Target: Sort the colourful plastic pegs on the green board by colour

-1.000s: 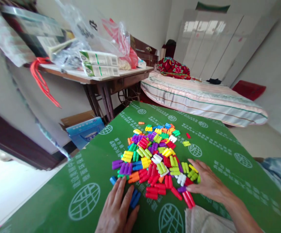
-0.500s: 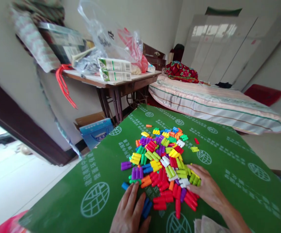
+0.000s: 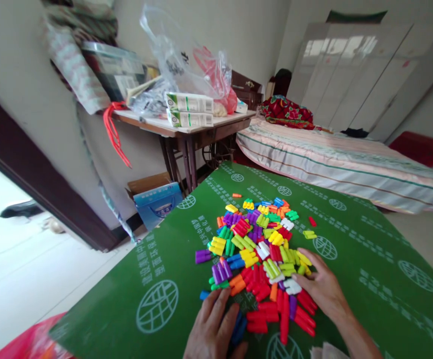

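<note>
A loose heap of colourful bullet-shaped plastic building blocks [image 3: 256, 276] lies on the green tabletop [image 3: 104, 304]. At its right edge, the thumb and fingers of my right hand [image 3: 324, 285] curve around several lime-green blocks [image 3: 295, 259] and a yellow block [image 3: 304, 258]. The thumb tip is beside a white block [image 3: 292, 286]. My left hand [image 3: 212, 326] rests palm down at the near left of the heap, its fingers stretched out. Blue blocks [image 3: 240, 326] lie by its thumb, partly covered. Red blocks [image 3: 261, 316] are spread between both hands.
A sewing-machine table [image 3: 186, 130] behind carries cartons, plastic bags and a clear box. Beneath it stands a blue carton [image 3: 156, 202]. A bed [image 3: 336, 154] runs along the back right. Some pale cloth [image 3: 328, 351] lies at the near edge.
The view has shifted slightly, so everything appears further right. At my right hand the yellow block has tilted and moved up-left within the heap. My left hand remains near the blue blocks.
</note>
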`<state>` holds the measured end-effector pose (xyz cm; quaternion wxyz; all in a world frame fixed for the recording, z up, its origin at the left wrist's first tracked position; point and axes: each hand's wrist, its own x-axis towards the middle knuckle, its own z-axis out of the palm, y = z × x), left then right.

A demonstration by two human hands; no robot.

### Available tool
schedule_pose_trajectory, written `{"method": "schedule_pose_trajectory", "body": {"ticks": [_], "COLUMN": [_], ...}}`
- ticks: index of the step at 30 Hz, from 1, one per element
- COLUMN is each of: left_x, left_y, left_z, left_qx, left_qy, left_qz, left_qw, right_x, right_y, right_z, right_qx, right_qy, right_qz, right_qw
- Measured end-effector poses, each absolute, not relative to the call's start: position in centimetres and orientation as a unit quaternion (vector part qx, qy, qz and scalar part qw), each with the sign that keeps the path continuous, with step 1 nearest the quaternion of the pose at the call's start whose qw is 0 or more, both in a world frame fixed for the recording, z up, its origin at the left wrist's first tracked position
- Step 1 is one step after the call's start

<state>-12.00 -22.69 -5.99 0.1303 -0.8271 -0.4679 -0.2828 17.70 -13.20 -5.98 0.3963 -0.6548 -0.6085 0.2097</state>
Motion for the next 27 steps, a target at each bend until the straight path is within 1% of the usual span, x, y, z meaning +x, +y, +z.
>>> {"method": "schedule_pose_trajectory", "body": {"ticks": [3,6,10,12,16,18,21,27], "left_x": [-12.2,-12.4,-12.6,-12.4,-11.2,-10.3,-9.0,-7.6], "left_y": [-22.6,-21.9,-18.3,-15.7,-11.7,-11.0,-11.2,-12.1], "left_z": [-5.5,-4.6,-3.3,-2.6,-1.4,-1.1,-1.0,-1.9], "left_qx": [-0.820,-0.800,-0.763,-0.744,-0.717,-0.721,-0.737,-0.775], "left_qy": [-0.470,-0.502,-0.549,-0.600,-0.676,-0.676,-0.653,-0.577], "left_qz": [-0.299,-0.308,-0.325,-0.286,-0.165,-0.143,-0.151,-0.207], "left_qw": [0.131,0.114,0.107,0.075,-0.027,-0.061,-0.089,-0.153], "right_x": [17.3,16.9,16.5,16.4,16.3,16.2,15.9,14.8], "right_y": [-13.1,-13.1,-13.1,-13.1,-13.0,-12.9,-12.6,-11.7], "right_z": [-6.1,-6.3,-6.7,-7.0,-7.3,-7.3,-7.4,-6.8], "right_qx": [-0.641,-0.642,-0.649,-0.653,-0.656,-0.657,-0.653,-0.626], "right_qy": [-0.616,-0.617,-0.616,-0.617,-0.617,-0.616,-0.607,-0.566], "right_qz": [0.232,0.220,0.212,0.211,0.214,0.208,0.199,0.260], "right_qw": [0.396,0.400,0.392,0.386,0.378,0.382,0.407,0.469]}}
